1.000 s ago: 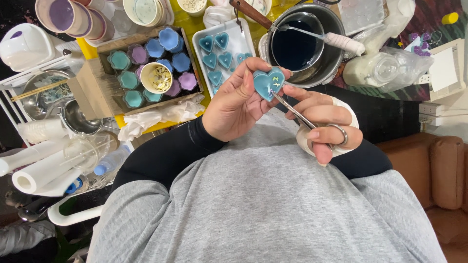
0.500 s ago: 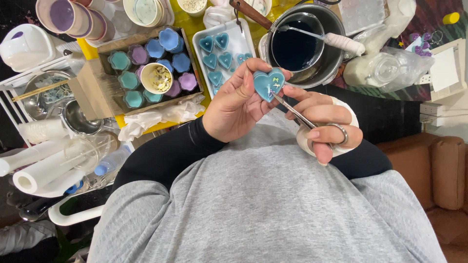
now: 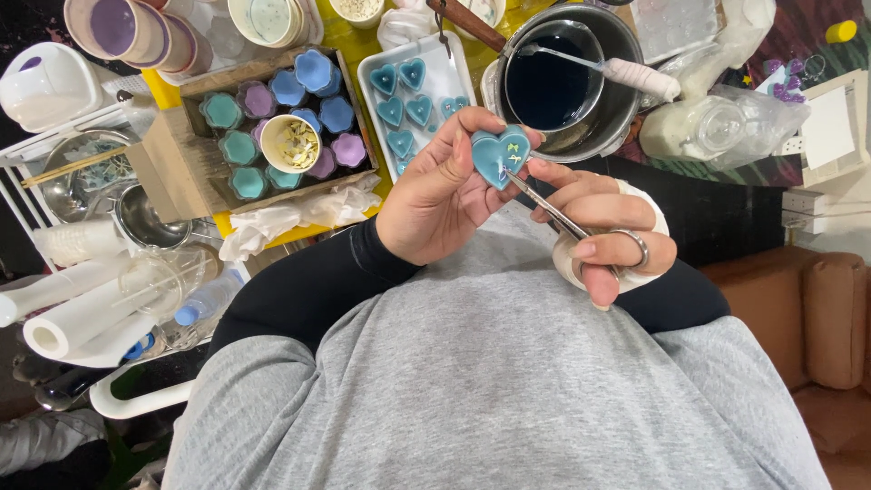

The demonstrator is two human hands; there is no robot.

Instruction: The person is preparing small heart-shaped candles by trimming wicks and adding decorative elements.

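My left hand (image 3: 440, 192) holds a teal heart-shaped candle (image 3: 499, 156) up in front of my chest, fingers wrapped round its rim. Small pale decorations sit on its top. My right hand (image 3: 606, 238) grips small metal scissors (image 3: 555, 214), a finger through a ring handle, with the tips touching the candle's lower edge. Behind the hands a white tray (image 3: 446, 80) carries several more teal heart candles.
A cardboard box (image 3: 163, 154) holds flower-shaped candles in teal, blue and purple and a small cup of bits (image 3: 291, 144). A metal pot (image 3: 613, 98) contains a bowl of dark blue liquid with a spoon. Paper towel rolls (image 3: 77, 318) lie at left; a brown seat (image 3: 807, 318) at right.
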